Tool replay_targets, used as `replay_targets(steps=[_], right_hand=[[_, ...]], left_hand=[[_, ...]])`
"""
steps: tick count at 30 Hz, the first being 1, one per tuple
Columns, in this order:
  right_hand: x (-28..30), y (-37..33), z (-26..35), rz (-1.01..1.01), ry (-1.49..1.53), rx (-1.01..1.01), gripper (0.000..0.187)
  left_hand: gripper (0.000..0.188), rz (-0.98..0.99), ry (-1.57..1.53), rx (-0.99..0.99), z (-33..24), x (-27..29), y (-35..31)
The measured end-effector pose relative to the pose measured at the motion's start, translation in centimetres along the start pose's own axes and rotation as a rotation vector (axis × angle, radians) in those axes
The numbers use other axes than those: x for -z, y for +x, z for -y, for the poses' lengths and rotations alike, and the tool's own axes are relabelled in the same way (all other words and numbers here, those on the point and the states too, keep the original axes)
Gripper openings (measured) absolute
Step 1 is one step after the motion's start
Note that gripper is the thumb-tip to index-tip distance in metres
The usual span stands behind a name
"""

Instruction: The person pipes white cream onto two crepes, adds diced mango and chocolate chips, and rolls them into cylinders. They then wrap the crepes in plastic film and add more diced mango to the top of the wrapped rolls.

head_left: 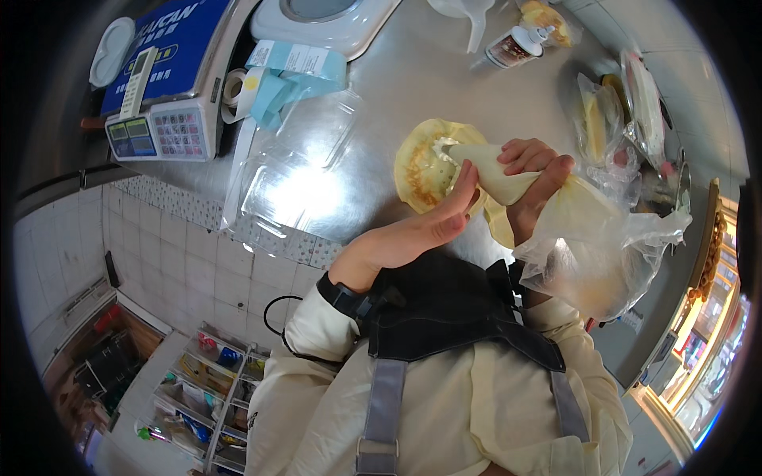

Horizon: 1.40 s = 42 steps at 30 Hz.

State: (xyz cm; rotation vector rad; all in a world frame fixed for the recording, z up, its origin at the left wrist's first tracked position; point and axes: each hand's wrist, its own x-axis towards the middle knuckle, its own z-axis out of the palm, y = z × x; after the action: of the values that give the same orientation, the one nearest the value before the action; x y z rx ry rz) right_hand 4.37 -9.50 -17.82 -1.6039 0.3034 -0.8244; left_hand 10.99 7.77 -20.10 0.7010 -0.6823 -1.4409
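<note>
A thin yellow pancake [413, 170] with browned patches lies on the steel worktop, and some white cream sits on it. Over it points the tip of a piping bag [480, 165] filled with something pale. My right hand [538, 176] is closed around the bag's filled part, and its loose clear plastic end hangs to the right. My left hand [417, 236] has its fingers stretched out together beside the bag's front part, over the pancake's near edge. Whether those fingers touch the bag, I cannot tell. Another piece of yellow pancake [500, 225] shows beneath the bag, partly hidden by my hands.
To the left are a clear plastic container [290, 178], a light-blue strip of labels [305, 75] and a scale [163, 131] with a remote control [139, 83] on it. A bottle [516, 46] and funnel [468, 12] stand far off; bagged food [595, 119] lies right.
</note>
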Motion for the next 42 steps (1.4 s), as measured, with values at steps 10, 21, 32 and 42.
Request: replay_targets(steps=[10, 21, 32, 42], right_hand=[[-0.4, -2.1, 0.0, 0.11, 0.102, -0.089, 0.052], [1.5, -2.9, 1.4, 0.01, -0.09, -0.16, 0.054], [2.7, -1.5, -2.0, 0.067, 0.14, -0.086, 0.053], [2.0, -1.4, 0.7, -0.047, -0.035, -0.18, 0.049]], left_hand=[[0.075, -0.006, -0.069, -0.08, 1.7, -0.8, -3.4], [0.069, 0.129, 0.02, 0.039, 1.5, -0.4, -2.0], [0.077, -0.007, -0.154, -0.058, 1.8, -1.5, -1.2], [0.089, 0.117, -0.123, 0.072, 1.4, -0.7, 0.3]])
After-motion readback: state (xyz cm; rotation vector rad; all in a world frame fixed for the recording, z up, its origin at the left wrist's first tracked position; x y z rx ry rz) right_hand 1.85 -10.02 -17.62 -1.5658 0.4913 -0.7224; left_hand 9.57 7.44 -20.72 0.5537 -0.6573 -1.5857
